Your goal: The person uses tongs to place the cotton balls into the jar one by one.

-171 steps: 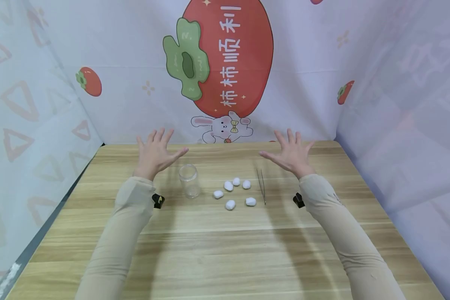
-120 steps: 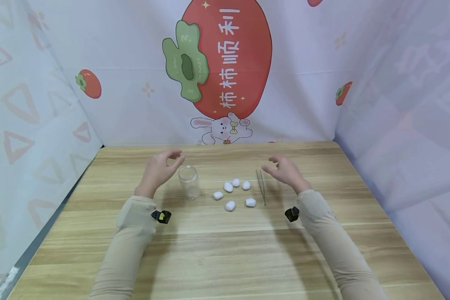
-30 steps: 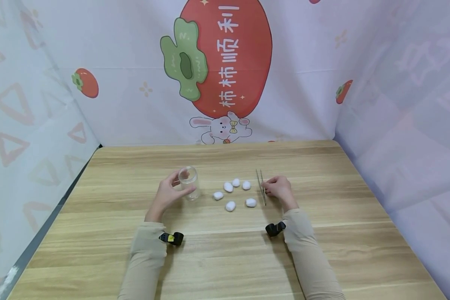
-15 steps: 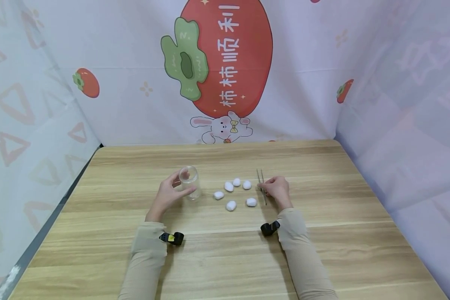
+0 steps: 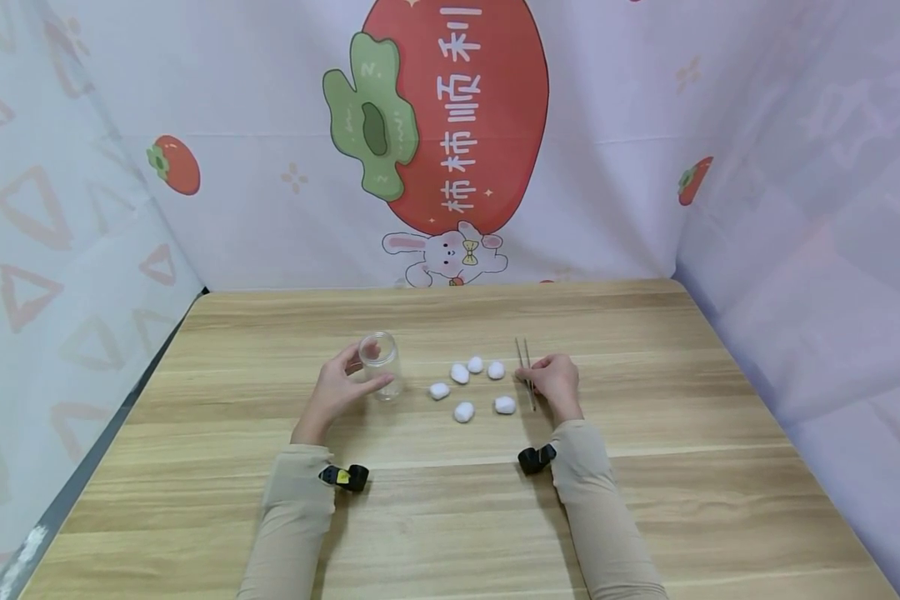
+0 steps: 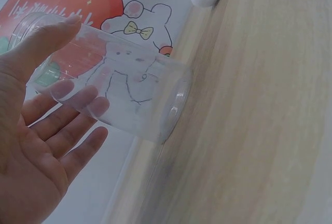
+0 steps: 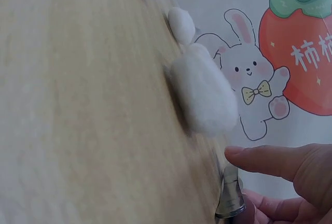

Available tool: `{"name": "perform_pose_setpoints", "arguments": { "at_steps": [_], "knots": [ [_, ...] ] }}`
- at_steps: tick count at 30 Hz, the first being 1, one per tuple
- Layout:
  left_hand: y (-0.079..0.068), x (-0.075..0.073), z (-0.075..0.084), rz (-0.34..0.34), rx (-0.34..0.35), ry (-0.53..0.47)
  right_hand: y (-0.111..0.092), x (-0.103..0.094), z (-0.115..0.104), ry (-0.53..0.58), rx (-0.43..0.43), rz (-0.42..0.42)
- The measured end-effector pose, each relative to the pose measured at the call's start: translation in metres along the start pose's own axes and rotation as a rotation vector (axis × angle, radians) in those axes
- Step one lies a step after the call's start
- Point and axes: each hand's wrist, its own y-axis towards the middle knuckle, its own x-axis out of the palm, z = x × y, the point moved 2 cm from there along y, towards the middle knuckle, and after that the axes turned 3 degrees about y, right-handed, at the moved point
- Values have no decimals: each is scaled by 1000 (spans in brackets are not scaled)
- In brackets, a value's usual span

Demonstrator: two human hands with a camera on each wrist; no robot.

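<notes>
Silver tweezers sit pinched in my right hand, over on the right of the bench, their prongs parted at the far end, while my left hand curls round a clear jar standing upright to the left. Six white balls lie between the jar and the tweezers, and a pale printed cloth hangs beyond the far edge.

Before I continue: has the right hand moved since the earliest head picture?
Yes: in the head view, the right hand has moved away from the table's far edge, to the tweezers.
</notes>
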Motion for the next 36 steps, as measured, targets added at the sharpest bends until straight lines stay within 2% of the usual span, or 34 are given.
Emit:
{"name": "perform_pose_setpoints", "arguments": {
  "at_steps": [3,11,22,31,36],
  "knots": [
    [0,0,0,4,8,-5,-1,0,-1,-27,-14,14],
    [0,0,0,-4,19,-12,-1,-3,-2,-17,-9,10],
    [1,0,-2,0,20,-35,1,-2,0,-11,15,-8],
    [1,1,-5,7,49,-31,4,-2,3,6,44,-17],
    [0,1,-2,11,47,-14,6,-4,5,-4,12,-15]
  ]
}}
